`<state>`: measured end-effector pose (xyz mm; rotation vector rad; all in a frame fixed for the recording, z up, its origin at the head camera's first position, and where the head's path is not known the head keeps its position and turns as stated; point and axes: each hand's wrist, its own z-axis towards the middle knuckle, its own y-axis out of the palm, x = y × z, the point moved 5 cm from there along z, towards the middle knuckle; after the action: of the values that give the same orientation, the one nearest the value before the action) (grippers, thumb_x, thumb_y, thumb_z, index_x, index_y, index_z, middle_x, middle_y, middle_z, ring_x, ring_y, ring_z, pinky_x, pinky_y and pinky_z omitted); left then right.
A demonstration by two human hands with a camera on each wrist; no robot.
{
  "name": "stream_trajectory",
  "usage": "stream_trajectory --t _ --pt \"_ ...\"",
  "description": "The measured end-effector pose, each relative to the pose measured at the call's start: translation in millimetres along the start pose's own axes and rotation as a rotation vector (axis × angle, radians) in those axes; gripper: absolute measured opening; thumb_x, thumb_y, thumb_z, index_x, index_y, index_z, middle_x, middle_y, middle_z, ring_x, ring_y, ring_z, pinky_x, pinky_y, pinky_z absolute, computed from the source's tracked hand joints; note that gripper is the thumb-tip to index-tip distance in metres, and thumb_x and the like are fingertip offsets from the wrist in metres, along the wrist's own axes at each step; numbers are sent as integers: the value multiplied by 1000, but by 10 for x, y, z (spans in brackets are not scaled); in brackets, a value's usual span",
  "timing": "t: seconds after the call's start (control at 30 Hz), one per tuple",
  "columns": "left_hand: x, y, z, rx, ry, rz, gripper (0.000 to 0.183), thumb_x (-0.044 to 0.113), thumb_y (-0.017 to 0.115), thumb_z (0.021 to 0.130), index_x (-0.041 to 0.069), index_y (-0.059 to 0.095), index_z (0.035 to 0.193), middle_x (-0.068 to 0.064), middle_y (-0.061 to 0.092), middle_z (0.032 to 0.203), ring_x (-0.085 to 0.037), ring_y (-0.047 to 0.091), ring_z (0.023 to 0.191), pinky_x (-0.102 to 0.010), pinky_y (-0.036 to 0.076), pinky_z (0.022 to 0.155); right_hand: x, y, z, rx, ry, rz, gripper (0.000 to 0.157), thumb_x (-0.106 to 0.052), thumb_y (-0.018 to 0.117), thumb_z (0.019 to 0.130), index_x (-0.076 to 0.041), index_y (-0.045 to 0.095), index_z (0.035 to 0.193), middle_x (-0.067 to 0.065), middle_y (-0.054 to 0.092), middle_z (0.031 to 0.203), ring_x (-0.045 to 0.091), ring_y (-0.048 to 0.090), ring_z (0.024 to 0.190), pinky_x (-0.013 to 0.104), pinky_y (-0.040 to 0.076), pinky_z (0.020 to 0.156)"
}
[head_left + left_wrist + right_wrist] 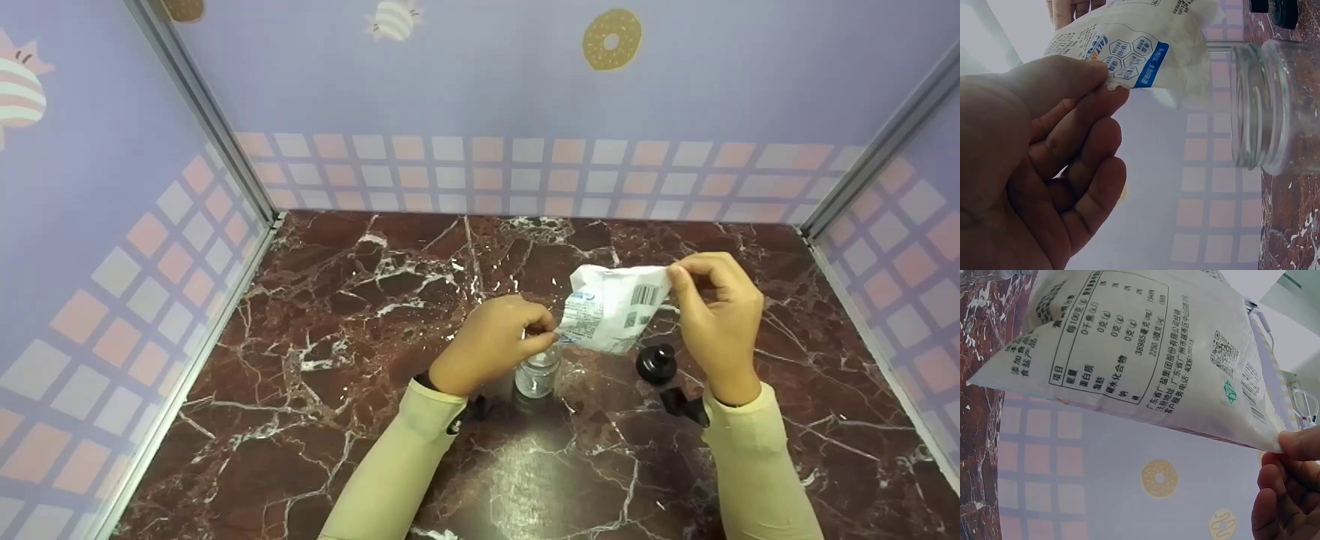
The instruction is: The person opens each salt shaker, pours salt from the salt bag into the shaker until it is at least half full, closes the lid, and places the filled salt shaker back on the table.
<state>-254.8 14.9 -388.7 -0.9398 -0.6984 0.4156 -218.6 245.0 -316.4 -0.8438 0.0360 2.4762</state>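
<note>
A: What are the hands holding?

B: Both have the white printed bag [615,311], which spans the space between them. The left hand [495,337] pinches one edge between thumb and forefinger, its other fingers loosely bent; the right hand [720,315] pinches a corner in much the same way.

A: Why only by the edges?

B: My guess is that it leaves the bag's body free to sag and tilt, with neither palm squeezing it. (Whether it is open anywhere, I can't tell.)

A: And the glass jar [537,379]?

B: Upright just beneath the left fingertips, a little nearer the body, and uncapped. With its mouth lower than the bag, it probably suits short moves. The black knobbed lid [656,365] sits just left of the right wrist, perhaps for easy reach.

A: Where is there room?

B: Leftward of the left hand, the marbled table [300,450] stretches a good way before the side panel [82,187]. Beyond both hands, its back edge meets the rear panel [487,90], well apart from the fingers. The tight spots are the jar's rim and that lid; a dropped wrist could knock either.
</note>
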Motion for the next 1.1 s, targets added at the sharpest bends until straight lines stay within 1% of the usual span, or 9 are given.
stream_trajectory --t 0.1,0.3,0.47,0.6,0.73,0.8,0.87,1.1 --pt "1 5 -4 -4 -1 -6 12 33 65 88 22 70 84 14 64 80 -5 55 73 -21 46 69 3 -2 -6 3 1 1 9 8 68 81 12 63 75 20 61 79 14 53 66 16 44 60" --pt "-2 4 -6 -8 4 -12 14 34 66 88 21 69 85 13 64 80 -4 54 73 -22 46 69 5 -3 -10 12 4 25 9 9 68 80 13 63 74 21 61 78 15 54 65 18 44 59" --pt "-7 14 -6 -8 14 1 14 35 66 87 21 69 85 13 64 81 -4 54 73 -23 47 69 19 -4 -14 9 -1 11 9 8 69 80 12 63 75 20 61 79 14 53 66 16 44 60" --pt "-6 15 -8 -6 12 0 14 35 66 88 21 69 85 13 64 82 -5 55 74 -23 47 69 131 -17 -30 10 5 16 6 10 69 78 9 64 75 16 62 80 13 54 66 17 44 60" --pt "0 16 -4 -7 13 0 13 34 66 88 22 69 85 13 64 81 -5 55 74 -23 47 69 285 -27 -49 5 10 24 6 9 71 78 4 67 76 12 64 81 14 55 67 18 45 60" --pt "1 19 -2 -13 7 -3 12 34 66 88 23 69 84 14 64 81 -4 55 73 -23 46 69 307 -26 -53 4 10 27 6 8 71 78 3 67 76 11 64 81 14 55 67 18 45 60" --pt "-3 25 -3 -20 -3 -9 12 34 66 88 23 69 84 15 64 81 -3 54 73 -23 46 69 266 -20 -49 3 7 27 6 9 70 79 5 67 76 13 63 81 14 55 67 18 45 60" --pt "1 27 -1 -27 -18 -24 12 35 66 88 23 69 84 15 64 81 -2 54 74 -23 47 71 10 -3 -8 12 1 25 6 13 67 78 13 63 74 20 61 78 15 54 66 18 45 59"
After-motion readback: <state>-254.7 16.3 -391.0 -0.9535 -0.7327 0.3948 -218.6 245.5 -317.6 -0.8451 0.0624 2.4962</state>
